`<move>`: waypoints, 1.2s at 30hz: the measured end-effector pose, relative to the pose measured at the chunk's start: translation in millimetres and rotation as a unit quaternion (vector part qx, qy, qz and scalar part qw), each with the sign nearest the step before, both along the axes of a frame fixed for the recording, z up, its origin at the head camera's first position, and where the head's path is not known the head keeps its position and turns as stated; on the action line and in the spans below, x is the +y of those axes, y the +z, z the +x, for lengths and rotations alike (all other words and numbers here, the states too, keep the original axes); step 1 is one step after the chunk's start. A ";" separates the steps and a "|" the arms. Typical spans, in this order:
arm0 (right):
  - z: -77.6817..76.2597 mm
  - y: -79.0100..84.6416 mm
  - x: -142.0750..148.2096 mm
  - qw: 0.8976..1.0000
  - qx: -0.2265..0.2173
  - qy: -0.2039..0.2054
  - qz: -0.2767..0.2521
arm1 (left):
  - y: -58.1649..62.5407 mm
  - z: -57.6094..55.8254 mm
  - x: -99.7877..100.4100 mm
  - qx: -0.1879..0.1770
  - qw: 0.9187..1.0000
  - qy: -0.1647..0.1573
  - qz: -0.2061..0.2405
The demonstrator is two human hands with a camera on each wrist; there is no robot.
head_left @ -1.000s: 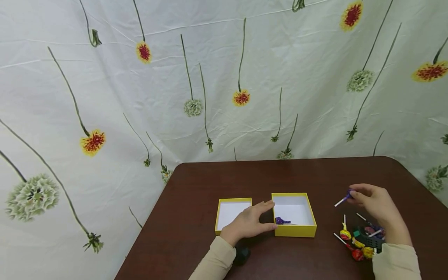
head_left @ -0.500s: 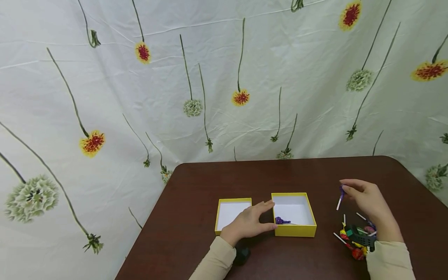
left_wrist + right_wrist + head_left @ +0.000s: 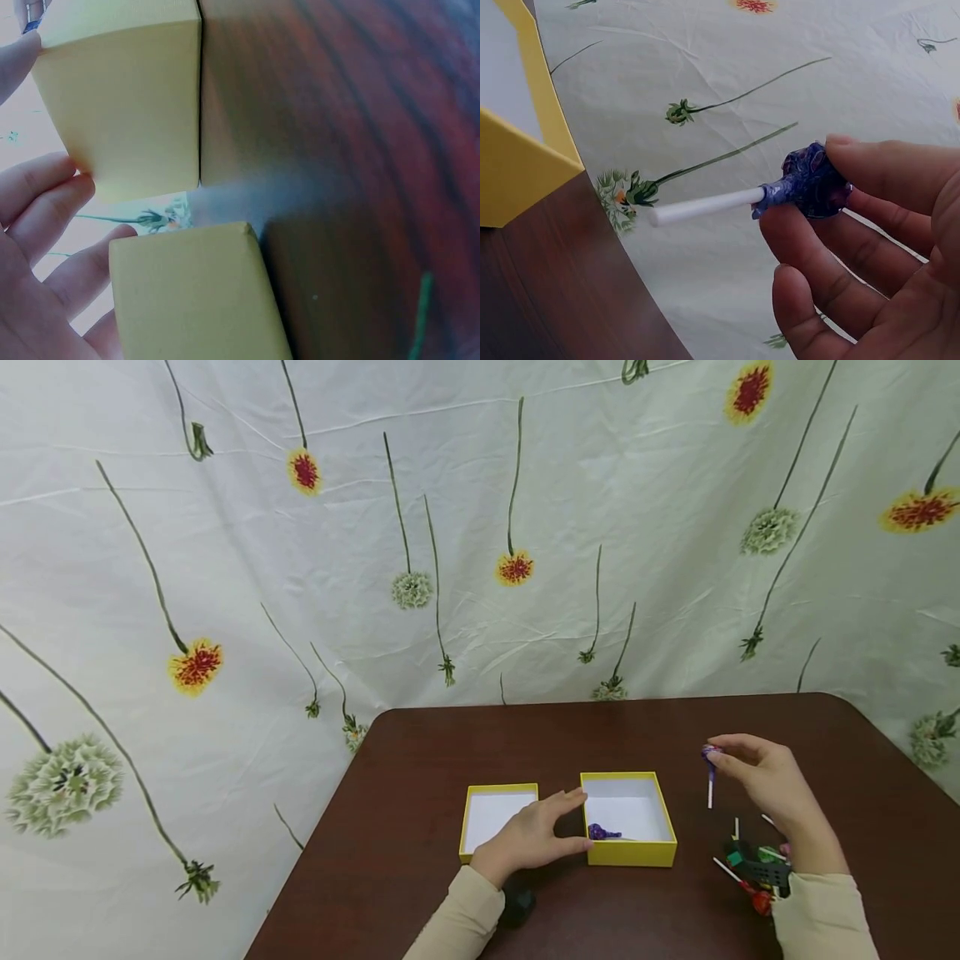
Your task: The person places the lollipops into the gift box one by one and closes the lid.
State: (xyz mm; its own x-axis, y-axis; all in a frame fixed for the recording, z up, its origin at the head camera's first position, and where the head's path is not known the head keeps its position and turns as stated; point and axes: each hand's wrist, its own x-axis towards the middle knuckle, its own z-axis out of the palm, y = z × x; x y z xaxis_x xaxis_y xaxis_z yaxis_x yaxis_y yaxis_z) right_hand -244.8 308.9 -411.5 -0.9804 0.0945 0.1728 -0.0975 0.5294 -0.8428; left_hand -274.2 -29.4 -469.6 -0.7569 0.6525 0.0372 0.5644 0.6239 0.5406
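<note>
In the head view, my right hand [image 3: 765, 781] pinches a purple-wrapped lollipop [image 3: 709, 768] by its candy end, above the table. Its white stick points down in that view; in the right wrist view the wrapped head [image 3: 814, 184] sits between thumb and fingers. My left hand [image 3: 528, 835], fingers spread, touches the left side of a yellow box [image 3: 632, 854] with a white inside. The thumb lies at its near corner, the fingertips farther back. Inside the box, a purple lollipop [image 3: 602, 832] lies at the near left.
A shallower yellow box part [image 3: 498, 788], likewise white inside, lies left of the box, partly behind my left hand. Several lollipops [image 3: 761, 902] lie at the right below my right wrist, partly hidden. The dark table [image 3: 420, 777] meets a flowered cloth [image 3: 337, 568] behind.
My right hand has moved left and slightly away from me with the lollipop, whose stick has swung from slanting to nearly straight down. The left hand and box have stayed in place.
</note>
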 end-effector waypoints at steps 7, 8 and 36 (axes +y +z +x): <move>0.1 3.7 -7.7 0.999 -0.008 0.023 -0.032 | -0.7 1.0 -0.2 -0.002 1.000 0.000 0.001; -0.2 4.1 -8.9 0.999 -0.007 0.025 -0.035 | -0.7 1.0 -0.2 -0.003 1.000 0.001 0.000; -8.5 4.8 -40.7 0.998 0.001 0.060 -0.025 | 1.2 0.4 1.1 0.000 1.000 0.001 -0.005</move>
State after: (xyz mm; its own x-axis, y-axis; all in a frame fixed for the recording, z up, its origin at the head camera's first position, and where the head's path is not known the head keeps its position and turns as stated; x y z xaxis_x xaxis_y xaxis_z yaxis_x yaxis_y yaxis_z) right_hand -253.4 268.2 -406.6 -0.9848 -0.0146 0.1732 -0.1595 0.4719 -0.8671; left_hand -273.8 -28.3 -468.4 -0.7583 0.6512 0.0315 0.5634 0.6302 0.5343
